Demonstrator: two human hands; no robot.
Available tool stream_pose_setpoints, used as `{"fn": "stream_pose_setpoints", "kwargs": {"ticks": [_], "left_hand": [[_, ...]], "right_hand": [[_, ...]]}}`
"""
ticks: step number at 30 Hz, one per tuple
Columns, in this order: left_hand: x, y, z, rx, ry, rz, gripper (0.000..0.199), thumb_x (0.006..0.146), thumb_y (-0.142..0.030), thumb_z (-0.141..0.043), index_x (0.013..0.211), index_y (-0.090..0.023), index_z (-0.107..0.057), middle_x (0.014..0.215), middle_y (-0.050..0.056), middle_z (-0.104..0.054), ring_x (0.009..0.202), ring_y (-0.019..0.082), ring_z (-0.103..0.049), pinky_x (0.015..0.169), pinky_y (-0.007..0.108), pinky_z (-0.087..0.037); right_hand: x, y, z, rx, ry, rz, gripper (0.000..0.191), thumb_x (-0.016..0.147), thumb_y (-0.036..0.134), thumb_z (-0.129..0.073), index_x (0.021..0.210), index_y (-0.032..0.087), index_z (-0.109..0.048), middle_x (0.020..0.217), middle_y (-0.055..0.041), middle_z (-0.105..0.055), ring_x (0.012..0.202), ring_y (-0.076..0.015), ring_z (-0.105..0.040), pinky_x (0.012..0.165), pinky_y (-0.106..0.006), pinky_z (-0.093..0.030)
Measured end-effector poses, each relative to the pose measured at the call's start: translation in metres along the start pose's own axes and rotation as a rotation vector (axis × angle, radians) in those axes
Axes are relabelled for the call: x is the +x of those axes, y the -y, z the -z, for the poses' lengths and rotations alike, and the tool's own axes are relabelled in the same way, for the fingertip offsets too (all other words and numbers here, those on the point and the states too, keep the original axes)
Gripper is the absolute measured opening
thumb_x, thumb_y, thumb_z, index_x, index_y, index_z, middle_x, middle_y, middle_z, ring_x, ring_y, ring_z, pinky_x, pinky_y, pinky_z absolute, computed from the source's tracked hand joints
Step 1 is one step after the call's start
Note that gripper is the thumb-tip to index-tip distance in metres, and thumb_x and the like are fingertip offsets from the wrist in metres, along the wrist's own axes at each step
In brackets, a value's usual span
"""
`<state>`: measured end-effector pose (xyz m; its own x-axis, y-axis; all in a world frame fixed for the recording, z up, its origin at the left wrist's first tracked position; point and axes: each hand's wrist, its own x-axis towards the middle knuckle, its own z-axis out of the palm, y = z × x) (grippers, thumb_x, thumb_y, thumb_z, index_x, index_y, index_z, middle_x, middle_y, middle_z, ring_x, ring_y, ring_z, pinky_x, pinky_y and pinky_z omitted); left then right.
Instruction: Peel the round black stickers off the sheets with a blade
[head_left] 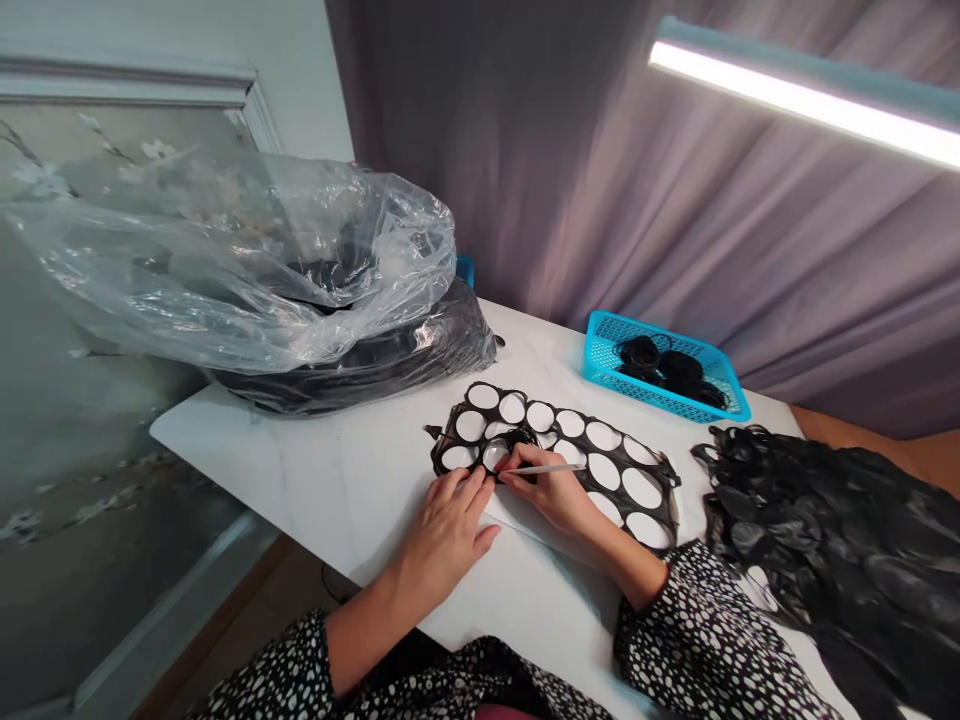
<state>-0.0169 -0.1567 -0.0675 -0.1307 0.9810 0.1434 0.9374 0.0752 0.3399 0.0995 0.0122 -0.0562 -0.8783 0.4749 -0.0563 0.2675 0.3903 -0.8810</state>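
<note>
A flat black sheet [551,447] with rows of large round holes lies on the white table, and the tabletop shows through the holes. My left hand [450,520] rests at its near left edge, fingers stretched out with the tips on the sheet and the thumb apart. Beside those fingertips, my right hand [551,490] pinches a thin, pale, stick-like tool [551,468], its tip low over a hole near the left end. What kind of tool it is I cannot make out. A small tangle of thin black rings [523,436] sits on the sheet just beyond my right fingers.
A clear plastic bag [300,270] with black material inside covers the table's back left. At the back right stands a blue basket [667,400] holding black coils. A heap of black pieces [840,540] lies at the right. A lit tube lamp [802,95] hangs above.
</note>
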Motion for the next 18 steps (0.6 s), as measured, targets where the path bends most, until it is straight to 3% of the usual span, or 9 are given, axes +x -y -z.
{"fn": "stream_pose_setpoints", "kwargs": {"ticks": [7, 11, 13, 15, 18], "left_hand": [[0.000, 0.000, -0.003, 0.001, -0.037, -0.004, 0.042, 0.095, -0.032, -0.055, 0.132, -0.014, -0.050, 0.135, 0.010, -0.056, 0.121, 0.031, -0.047, 0.099, 0.048, -0.042], [0.001, 0.000, -0.002, -0.007, -0.052, -0.006, 0.034, 0.094, -0.029, -0.054, 0.126, -0.016, -0.054, 0.131, 0.010, -0.058, 0.119, 0.030, -0.049, 0.099, 0.047, -0.042], [0.001, 0.000, -0.001, -0.019, -0.053, -0.002, 0.032, 0.095, -0.028, -0.052, 0.125, -0.017, -0.054, 0.129, 0.009, -0.059, 0.116, 0.029, -0.050, 0.098, 0.048, -0.042], [0.001, 0.001, -0.001, -0.026, -0.051, -0.003, 0.035, 0.095, -0.027, -0.052, 0.128, -0.018, -0.053, 0.130, 0.009, -0.058, 0.113, 0.029, -0.052, 0.097, 0.048, -0.043], [0.000, 0.003, -0.001, -0.035, -0.049, -0.011, 0.039, 0.094, -0.025, -0.053, 0.132, -0.017, -0.050, 0.132, 0.010, -0.057, 0.113, 0.029, -0.052, 0.097, 0.048, -0.043]], "right_hand": [[-0.002, -0.002, -0.006, -0.186, -0.038, 0.048, 0.008, 0.087, 0.020, -0.059, 0.080, 0.018, -0.059, 0.085, -0.0040, -0.064, 0.076, -0.0174, -0.056, 0.069, -0.029, -0.044], [-0.006, 0.000, -0.012, -0.454, 0.036, 0.290, 0.018, 0.094, 0.019, -0.046, 0.080, 0.019, -0.057, 0.083, -0.0070, -0.061, 0.078, -0.0206, -0.051, 0.070, -0.032, -0.042], [-0.003, -0.002, -0.003, -0.572, 0.015, 0.383, 0.023, 0.095, 0.018, -0.040, 0.078, 0.019, -0.055, 0.079, -0.0074, -0.059, 0.075, -0.0214, -0.049, 0.069, -0.033, -0.040], [0.005, -0.005, 0.020, -0.603, -0.188, 0.355, 0.023, 0.094, 0.018, -0.037, 0.077, 0.020, -0.052, 0.079, -0.0074, -0.058, 0.075, -0.0212, -0.049, 0.068, -0.033, -0.039], [0.022, -0.009, 0.065, -0.552, -0.684, 0.147, 0.019, 0.091, 0.024, -0.043, 0.074, 0.021, -0.048, 0.081, -0.0075, -0.063, 0.073, -0.0206, -0.053, 0.067, -0.032, -0.039]]}}
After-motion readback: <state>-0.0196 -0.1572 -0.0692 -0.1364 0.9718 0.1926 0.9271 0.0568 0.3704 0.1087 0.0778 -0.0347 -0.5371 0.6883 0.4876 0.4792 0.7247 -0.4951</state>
